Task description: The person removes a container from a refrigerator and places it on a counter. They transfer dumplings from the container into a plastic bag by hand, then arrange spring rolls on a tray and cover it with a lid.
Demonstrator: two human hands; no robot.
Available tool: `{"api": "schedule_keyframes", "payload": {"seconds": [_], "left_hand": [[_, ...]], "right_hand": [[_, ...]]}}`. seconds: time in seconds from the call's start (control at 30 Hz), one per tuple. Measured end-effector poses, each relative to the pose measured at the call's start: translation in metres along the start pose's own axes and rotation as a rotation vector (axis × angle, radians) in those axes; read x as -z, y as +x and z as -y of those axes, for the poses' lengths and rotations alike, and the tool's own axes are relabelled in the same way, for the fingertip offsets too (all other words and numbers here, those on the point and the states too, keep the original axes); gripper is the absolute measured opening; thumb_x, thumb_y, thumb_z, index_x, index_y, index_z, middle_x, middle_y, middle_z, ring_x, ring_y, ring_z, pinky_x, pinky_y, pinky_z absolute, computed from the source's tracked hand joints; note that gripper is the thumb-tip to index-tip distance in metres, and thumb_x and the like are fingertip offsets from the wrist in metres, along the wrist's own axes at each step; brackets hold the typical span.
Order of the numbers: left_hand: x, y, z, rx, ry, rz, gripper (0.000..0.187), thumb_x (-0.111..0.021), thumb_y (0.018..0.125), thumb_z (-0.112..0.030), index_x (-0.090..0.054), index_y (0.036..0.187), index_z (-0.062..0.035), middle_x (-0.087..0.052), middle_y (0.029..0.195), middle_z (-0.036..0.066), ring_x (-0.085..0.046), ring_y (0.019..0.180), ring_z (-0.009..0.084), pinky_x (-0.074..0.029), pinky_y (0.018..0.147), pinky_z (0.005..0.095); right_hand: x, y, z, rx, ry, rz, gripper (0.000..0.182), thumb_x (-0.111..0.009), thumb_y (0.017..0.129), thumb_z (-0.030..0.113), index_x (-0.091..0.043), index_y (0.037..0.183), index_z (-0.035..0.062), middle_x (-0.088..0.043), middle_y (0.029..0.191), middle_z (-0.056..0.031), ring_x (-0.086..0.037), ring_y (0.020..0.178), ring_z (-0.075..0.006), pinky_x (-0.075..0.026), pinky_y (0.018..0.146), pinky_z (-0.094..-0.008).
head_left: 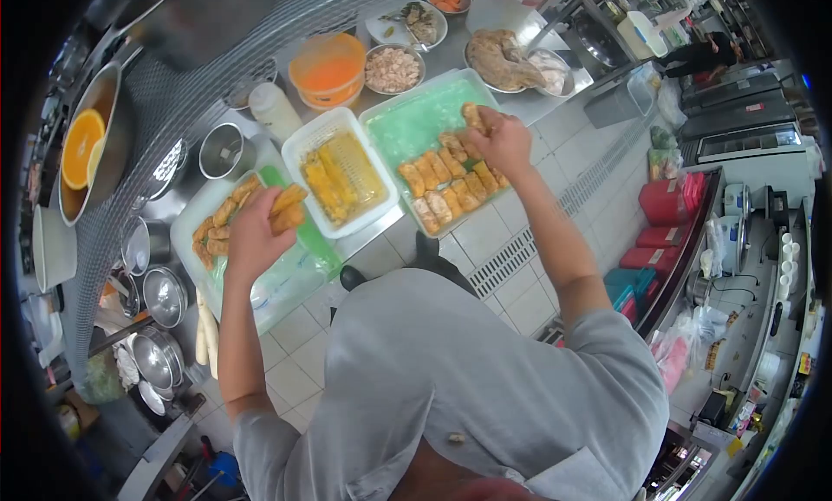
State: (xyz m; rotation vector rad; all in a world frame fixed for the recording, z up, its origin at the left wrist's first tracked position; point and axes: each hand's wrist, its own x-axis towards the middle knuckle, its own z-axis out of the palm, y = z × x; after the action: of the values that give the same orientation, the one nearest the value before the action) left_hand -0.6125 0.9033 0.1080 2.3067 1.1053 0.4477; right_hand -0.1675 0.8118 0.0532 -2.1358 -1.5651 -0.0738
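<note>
My left hand (257, 228) is closed around a couple of golden-brown fried rolls (289, 208), above a tray (192, 215) at the left. More rolls (227, 208) lie in that tray. In the fingers of my right hand (501, 144) is another fried roll (472, 115), over a green-bottomed tray (407, 124). Rows of rolls (452, 185) fill the near part of this tray, some paler than others. Between the two trays stands a white tub (388, 198) with a perforated insert, holding yellow strips (329, 182) in yellowish liquid.
Behind the trays are an orange-filled tub (328, 72), a bowl of chopped pinkish food (394, 70), a white bottle (274, 109) and a plate of cooked meat (498, 61). A steel pot (225, 151) stands at the left. A mesh shelf (286, 24) crosses the upper left.
</note>
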Motion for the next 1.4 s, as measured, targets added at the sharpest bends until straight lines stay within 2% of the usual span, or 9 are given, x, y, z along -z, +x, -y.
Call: {"api": "schedule_keyframes", "payload": {"seconds": [0.23, 0.43, 0.7, 0.8, 0.9, 1.0, 1.13, 1.23, 1.4], "left_hand": [[-0.059, 0.116, -0.083, -0.293, 0.23, 0.066, 0.049, -0.072, 0.07, -0.006, -0.063, 0.118, -0.0065, -0.063, 0.11, 0.016, -0.062, 0.105, 0.0379, -0.05, 0.092, 0.0467], [-0.137, 0.177, -0.089, -0.459, 0.454, 0.118, 0.019, -0.061, 0.083, -0.005, -0.069, 0.1, -0.0057, -0.062, 0.103, 0.016, -0.061, 0.101, 0.0367, -0.049, 0.086, 0.0475], [-0.193, 0.176, -0.069, -0.371, 0.492, 0.286, 0.027, -0.062, 0.083, -0.006, -0.069, 0.11, -0.0065, -0.062, 0.105, 0.016, -0.061, 0.104, 0.0356, -0.05, 0.09, 0.0459], [-0.169, 0.151, -0.067, -0.356, 0.378, 0.111, 0.034, -0.065, 0.083, -0.008, -0.068, 0.116, -0.0056, -0.065, 0.103, 0.017, -0.065, 0.101, 0.0371, -0.052, 0.09, 0.0475], [-0.1, 0.096, -0.074, -0.111, 0.129, 0.034, 0.038, -0.067, 0.08, -0.008, -0.068, 0.118, -0.0056, -0.067, 0.109, 0.017, -0.065, 0.105, 0.037, -0.052, 0.092, 0.0467], [-0.054, 0.033, -0.008, 0.024, 0.142, -0.196, 0.039, -0.071, 0.081, -0.013, -0.068, 0.119, -0.0083, -0.069, 0.111, 0.016, -0.066, 0.104, 0.0363, -0.054, 0.09, 0.0466], [-0.001, -0.043, 0.092, 0.473, 0.369, -0.211, 0.036, -0.069, 0.084, -0.014, -0.068, 0.12, -0.0124, -0.069, 0.118, 0.015, -0.065, 0.108, 0.0346, -0.053, 0.09, 0.0459], [-0.021, -0.068, 0.167, 0.33, 0.55, -0.296, 0.037, -0.065, 0.081, -0.007, -0.07, 0.117, -0.0143, -0.066, 0.114, 0.012, -0.064, 0.103, 0.037, -0.051, 0.086, 0.0488], [-0.022, -0.072, 0.173, 0.318, 0.715, -0.16, 0.036, -0.065, 0.081, -0.004, -0.064, 0.116, -0.0085, -0.061, 0.115, 0.01, -0.058, 0.109, 0.0289, -0.047, 0.089, 0.0439]], "right_hand": [[-0.013, -0.001, -0.08, 0.012, -0.161, 0.055, 0.029, -0.073, 0.08, 0.026, -0.074, 0.106, 0.012, -0.071, 0.099, -0.0122, -0.066, 0.094, -0.0352, -0.057, 0.078, -0.0468], [-0.008, -0.003, -0.095, 0.082, -0.074, 0.105, 0.029, -0.073, 0.079, 0.017, -0.073, 0.108, 0.0099, -0.069, 0.108, -0.0105, -0.064, 0.096, -0.0333, -0.055, 0.085, -0.0434], [-0.012, -0.005, -0.076, 0.141, 0.044, 0.072, 0.031, -0.075, 0.081, 0.018, -0.073, 0.11, 0.0059, -0.071, 0.111, -0.0134, -0.065, 0.1, -0.0344, -0.054, 0.088, -0.0437], [-0.025, -0.006, -0.03, 0.236, 0.215, 0.098, 0.032, -0.076, 0.082, 0.017, -0.072, 0.11, 0.0041, -0.072, 0.108, -0.0151, -0.067, 0.1, -0.0351, -0.055, 0.088, -0.0447], [-0.039, -0.007, 0.036, 0.277, 0.427, 0.207, 0.031, -0.077, 0.082, 0.015, -0.072, 0.11, 0.0031, -0.073, 0.104, -0.0159, -0.068, 0.098, -0.0357, -0.055, 0.087, -0.0452], [-0.051, -0.014, 0.117, 0.396, 0.529, 0.254, 0.031, -0.077, 0.082, 0.015, -0.071, 0.109, 0.0026, -0.073, 0.104, -0.0166, -0.069, 0.097, -0.0366, -0.056, 0.087, -0.0453], [-0.089, -0.009, 0.226, 0.697, 0.501, 0.319, 0.038, -0.076, 0.08, 0.015, -0.068, 0.116, 0.0036, -0.071, 0.113, -0.0151, -0.066, 0.103, -0.0352, -0.054, 0.091, -0.0447], [-0.14, -0.004, 0.296, 0.76, 0.379, 0.384, 0.036, -0.072, 0.079, 0.012, -0.067, 0.113, 0.0034, -0.069, 0.116, -0.0126, -0.062, 0.111, -0.0338, -0.051, 0.097, -0.043], [-0.208, 0.005, 0.349, 0.859, 0.088, 0.361, 0.032, -0.068, 0.076, 0.008, -0.067, 0.108, 0.002, -0.067, 0.114, -0.0128, -0.059, 0.116, -0.0313, -0.05, 0.098, -0.0436]]}}
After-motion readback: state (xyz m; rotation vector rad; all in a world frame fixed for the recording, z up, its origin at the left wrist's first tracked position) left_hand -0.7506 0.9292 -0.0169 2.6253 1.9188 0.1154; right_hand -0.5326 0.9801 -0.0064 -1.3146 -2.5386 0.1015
